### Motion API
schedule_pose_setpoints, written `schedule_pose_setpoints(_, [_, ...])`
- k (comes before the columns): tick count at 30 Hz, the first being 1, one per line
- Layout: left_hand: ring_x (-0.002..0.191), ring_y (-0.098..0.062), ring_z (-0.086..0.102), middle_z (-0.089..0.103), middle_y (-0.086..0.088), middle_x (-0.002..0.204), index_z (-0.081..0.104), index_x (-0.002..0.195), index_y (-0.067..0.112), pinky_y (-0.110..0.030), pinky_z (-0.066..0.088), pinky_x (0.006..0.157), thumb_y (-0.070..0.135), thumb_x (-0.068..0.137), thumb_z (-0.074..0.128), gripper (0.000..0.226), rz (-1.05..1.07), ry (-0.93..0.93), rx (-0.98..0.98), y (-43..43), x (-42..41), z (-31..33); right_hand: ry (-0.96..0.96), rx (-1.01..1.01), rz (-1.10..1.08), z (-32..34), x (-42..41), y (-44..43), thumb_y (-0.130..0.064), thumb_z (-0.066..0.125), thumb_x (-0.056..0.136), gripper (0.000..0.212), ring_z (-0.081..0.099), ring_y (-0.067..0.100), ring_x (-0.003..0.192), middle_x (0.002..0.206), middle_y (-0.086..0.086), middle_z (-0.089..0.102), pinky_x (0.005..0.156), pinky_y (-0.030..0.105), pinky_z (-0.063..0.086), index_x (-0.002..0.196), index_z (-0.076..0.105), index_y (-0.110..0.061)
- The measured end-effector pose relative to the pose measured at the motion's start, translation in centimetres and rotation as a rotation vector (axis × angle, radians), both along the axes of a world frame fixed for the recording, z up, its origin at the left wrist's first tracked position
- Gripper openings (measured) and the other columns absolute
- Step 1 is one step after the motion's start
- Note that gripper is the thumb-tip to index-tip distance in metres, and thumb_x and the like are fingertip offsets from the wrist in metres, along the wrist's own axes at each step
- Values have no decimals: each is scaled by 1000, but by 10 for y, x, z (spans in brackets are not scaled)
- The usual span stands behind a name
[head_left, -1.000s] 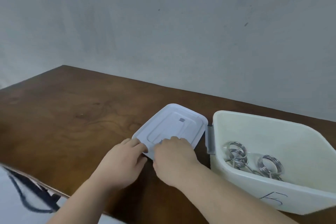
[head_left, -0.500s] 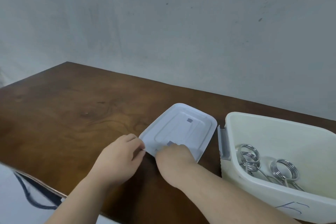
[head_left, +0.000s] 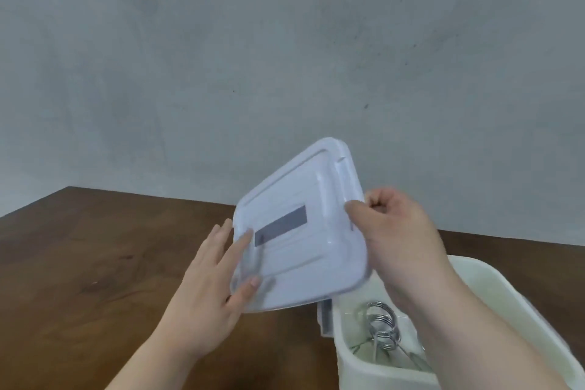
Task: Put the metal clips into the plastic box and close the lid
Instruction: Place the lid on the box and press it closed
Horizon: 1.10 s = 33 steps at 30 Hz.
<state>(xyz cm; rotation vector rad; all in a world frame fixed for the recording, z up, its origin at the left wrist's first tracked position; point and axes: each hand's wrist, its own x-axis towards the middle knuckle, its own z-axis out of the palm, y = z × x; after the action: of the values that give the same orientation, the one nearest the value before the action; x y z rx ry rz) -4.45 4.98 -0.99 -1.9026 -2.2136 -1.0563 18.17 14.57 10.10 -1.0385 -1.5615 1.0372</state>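
Note:
The translucent white lid (head_left: pixel 304 231) is in the air above the table, tilted, with a grey label on it. My right hand (head_left: pixel 399 231) grips its right edge, thumb on top. My left hand (head_left: pixel 218 272) touches the lid's lower left edge with its fingers spread, some behind the plastic. The white plastic box (head_left: pixel 493 288) stands open at the lower right, partly hidden by my right forearm. Coiled metal clips (head_left: pixel 381 323) lie inside it.
A dark brown wooden table (head_left: pixel 95 263) stretches to the left and back. A grey latch (head_left: pixel 326 315) hangs on the box's left side. A grey wall (head_left: pixel 285 57) stands behind the table.
The lid lay flat on the table to the left of the box. Both hands have lifted it up and moved it right, toward the box, tilting it.

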Motion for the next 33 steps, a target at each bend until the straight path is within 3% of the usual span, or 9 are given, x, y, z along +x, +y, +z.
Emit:
schedule_pose_setpoints(4, [141,4,-16,-7,22,158,12,145,55,-39,6,120,85,83,18,70,-109,-20,-82,23,37,6,263,-215,-58,-12,81,28,-12,70,82,12,52,26,71,71,11,64,62,37,35,71,67,-14])
schedule_pose_setpoints(6, [139,8,-17,-9,28,156,13,141,61,-32,2,117,88,78,17,68,-181,-23,-133,31,57,10,300,-278,-104,-21,119,34,-5,63,93,12,63,33,78,86,21,74,73,43,45,85,71,-1])
schedule_pose_setpoints(9, [139,12,-11,-5,33,155,22,142,58,-29,7,117,90,75,24,75,-272,-79,-169,42,83,10,303,-394,-148,-36,167,37,-1,53,99,21,73,41,95,103,27,77,94,55,53,108,72,5])
schedule_pose_setpoints(13, [136,17,-9,-3,38,152,29,142,54,-22,8,114,91,71,29,79,-352,-88,-226,49,111,7,221,-478,-145,-51,208,36,0,48,99,30,73,46,99,109,28,75,94,59,54,118,70,5])
schedule_pose_setpoints(15, [135,18,-9,-1,40,151,31,140,56,-23,8,114,91,72,30,76,-367,-106,-253,49,119,5,161,-487,-147,-54,217,36,3,48,97,29,73,48,97,105,29,76,86,55,56,111,73,7])
schedule_pose_setpoints(21, [135,18,-6,-3,43,148,29,140,56,-17,11,110,74,83,41,62,-331,-78,-317,44,125,9,-140,-423,-237,-59,216,38,3,54,93,28,75,43,87,90,19,80,90,63,54,93,80,-5])
schedule_pose_setpoints(25, [137,16,-3,-6,43,148,22,143,57,-19,13,111,73,85,39,63,-301,-29,-381,40,120,9,-509,-285,-340,-64,207,41,-11,57,89,24,73,35,78,76,10,78,72,50,60,83,78,-20])
schedule_pose_setpoints(28, [136,16,-8,-6,41,149,24,144,53,-18,9,111,70,86,41,63,-293,-64,-379,41,123,7,-690,-253,-341,-67,204,45,-24,54,87,24,59,21,51,53,-3,66,52,32,45,73,73,-24])
schedule_pose_setpoints(33, [141,7,-8,-3,43,147,29,140,56,-27,6,117,65,87,48,57,-278,-122,-405,45,123,6,-874,-232,-342,-73,203,53,-36,56,89,24,67,25,66,71,4,73,58,34,50,80,72,-21])
